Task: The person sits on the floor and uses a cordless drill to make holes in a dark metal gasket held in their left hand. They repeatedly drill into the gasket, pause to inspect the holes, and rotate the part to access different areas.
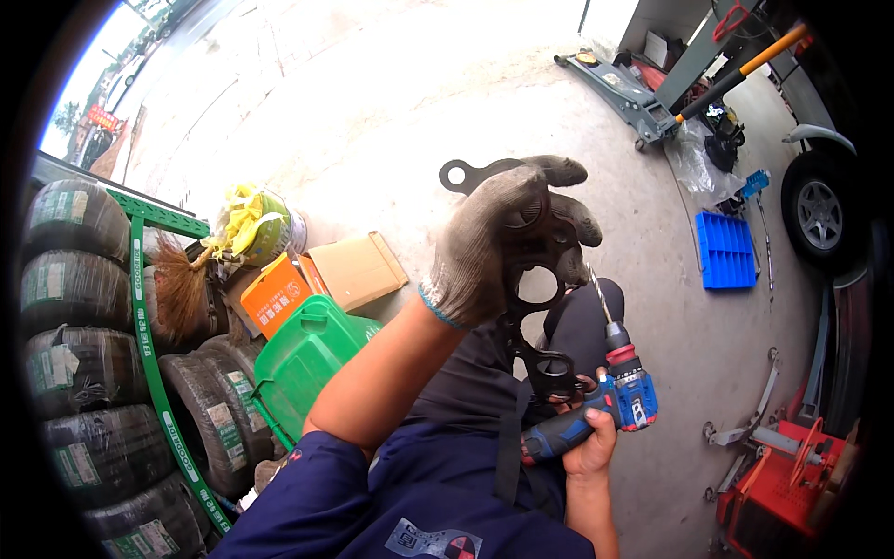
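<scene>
My gloved left hand grips a black metal plate with several round holes, its fingers curled around the upper part; the plate hangs down past the hand toward my lap. My bare right hand is closed on the handle of a blue and black cordless drill. A long metal bit points upward from the chuck, its tip close beside the plate below my left fingers; whether they touch I cannot tell. The plate's lower end is near my right fingers, partly over them. My dark-clad legs are beneath both.
Wrapped tyres stand at a green rack on the left, near cardboard boxes, a green bin and a bucket. Rightward are a floor jack, blue compartment tray, car wheel and red machine.
</scene>
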`<state>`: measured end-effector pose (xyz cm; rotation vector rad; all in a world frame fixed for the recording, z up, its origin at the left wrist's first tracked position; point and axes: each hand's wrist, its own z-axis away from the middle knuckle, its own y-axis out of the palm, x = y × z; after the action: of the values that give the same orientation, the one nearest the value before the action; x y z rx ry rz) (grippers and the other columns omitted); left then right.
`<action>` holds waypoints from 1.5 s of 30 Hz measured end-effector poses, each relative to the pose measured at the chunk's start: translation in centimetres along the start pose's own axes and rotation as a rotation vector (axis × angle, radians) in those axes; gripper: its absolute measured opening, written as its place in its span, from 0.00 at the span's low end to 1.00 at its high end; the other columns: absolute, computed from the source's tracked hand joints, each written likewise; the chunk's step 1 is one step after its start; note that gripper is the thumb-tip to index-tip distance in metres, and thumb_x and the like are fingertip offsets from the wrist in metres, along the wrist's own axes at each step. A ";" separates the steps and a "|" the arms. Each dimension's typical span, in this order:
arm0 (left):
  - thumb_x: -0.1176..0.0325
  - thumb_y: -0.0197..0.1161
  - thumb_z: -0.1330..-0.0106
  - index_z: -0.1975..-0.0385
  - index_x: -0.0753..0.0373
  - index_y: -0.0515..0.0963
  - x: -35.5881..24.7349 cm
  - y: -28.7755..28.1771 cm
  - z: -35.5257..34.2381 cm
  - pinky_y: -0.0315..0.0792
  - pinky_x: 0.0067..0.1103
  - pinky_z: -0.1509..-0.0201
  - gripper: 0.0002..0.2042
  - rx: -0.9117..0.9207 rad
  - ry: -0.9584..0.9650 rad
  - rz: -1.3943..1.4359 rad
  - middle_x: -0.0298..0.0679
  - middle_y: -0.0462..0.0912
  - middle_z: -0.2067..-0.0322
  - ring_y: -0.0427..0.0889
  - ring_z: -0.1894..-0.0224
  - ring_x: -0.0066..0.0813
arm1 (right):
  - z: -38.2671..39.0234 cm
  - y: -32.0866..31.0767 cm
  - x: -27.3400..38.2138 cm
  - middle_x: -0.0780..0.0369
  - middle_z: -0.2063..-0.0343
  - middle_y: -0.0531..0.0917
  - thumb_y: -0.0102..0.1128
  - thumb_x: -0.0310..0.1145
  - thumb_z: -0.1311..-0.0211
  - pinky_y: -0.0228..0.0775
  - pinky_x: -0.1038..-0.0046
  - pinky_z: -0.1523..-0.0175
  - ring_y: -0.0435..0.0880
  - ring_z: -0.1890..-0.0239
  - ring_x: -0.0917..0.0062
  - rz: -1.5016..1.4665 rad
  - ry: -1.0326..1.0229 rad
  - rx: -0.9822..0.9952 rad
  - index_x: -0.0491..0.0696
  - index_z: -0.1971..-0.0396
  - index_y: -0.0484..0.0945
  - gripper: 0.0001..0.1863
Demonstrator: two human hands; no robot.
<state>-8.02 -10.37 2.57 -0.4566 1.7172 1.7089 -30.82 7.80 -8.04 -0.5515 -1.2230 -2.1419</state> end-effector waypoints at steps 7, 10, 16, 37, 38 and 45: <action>0.52 0.55 0.29 0.50 0.72 0.77 1.2 -1.0 0.0 0.83 0.39 0.65 0.25 0.081 -0.017 0.042 0.58 0.84 0.63 0.87 0.68 0.50 | -0.3 -0.6 -0.3 0.53 0.48 0.78 0.62 0.30 0.50 0.75 0.54 0.36 0.81 0.45 0.60 -0.007 0.024 0.016 0.48 0.31 0.61 0.41; 0.51 0.55 0.28 0.49 0.73 0.76 0.9 -1.0 0.2 0.83 0.38 0.65 0.26 0.054 -0.056 0.013 0.58 0.84 0.62 0.86 0.70 0.48 | -0.6 -1.0 -0.5 0.54 0.49 0.79 0.61 0.30 0.50 0.75 0.55 0.36 0.81 0.44 0.60 0.012 -0.008 -0.034 0.47 0.30 0.61 0.42; 0.51 0.57 0.28 0.46 0.70 0.75 0.3 -1.7 0.7 0.83 0.36 0.63 0.26 0.138 -0.050 -0.023 0.56 0.85 0.62 0.87 0.71 0.46 | 0.0 -0.7 1.2 0.55 0.49 0.79 0.59 0.30 0.49 0.80 0.60 0.41 0.86 0.51 0.67 0.141 -0.098 0.016 0.47 0.28 0.59 0.43; 0.55 0.60 0.32 0.64 0.63 0.75 1.1 -2.3 -0.2 0.81 0.41 0.60 0.15 0.346 -0.049 0.196 0.54 0.81 0.61 0.86 0.67 0.50 | 2.4 2.8 5.3 0.57 0.55 0.82 0.65 0.32 0.56 0.84 0.59 0.52 0.87 0.62 0.67 0.119 -0.292 0.079 0.47 0.33 0.60 0.45; 0.53 0.57 0.30 0.63 0.63 0.75 1.1 -2.3 -0.2 0.82 0.40 0.62 0.17 0.305 -0.019 0.189 0.54 0.81 0.61 0.87 0.68 0.49 | 2.7 3.6 5.9 0.56 0.57 0.82 0.66 0.32 0.56 0.84 0.60 0.52 0.87 0.63 0.67 0.151 -0.309 0.092 0.45 0.35 0.62 0.43; 0.50 0.56 0.28 0.61 0.64 0.76 0.9 -2.4 -0.3 0.84 0.37 0.66 0.19 0.236 0.001 0.094 0.57 0.83 0.59 0.87 0.71 0.48 | 5.4 4.6 7.2 0.57 0.71 0.83 0.68 0.28 0.52 0.81 0.65 0.54 0.86 0.70 0.71 0.592 -0.266 0.397 0.36 0.57 0.76 0.22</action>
<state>-7.13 -10.71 0.15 -0.2733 1.9388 1.5434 -32.65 8.61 1.85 -0.9035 -1.3674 -1.3244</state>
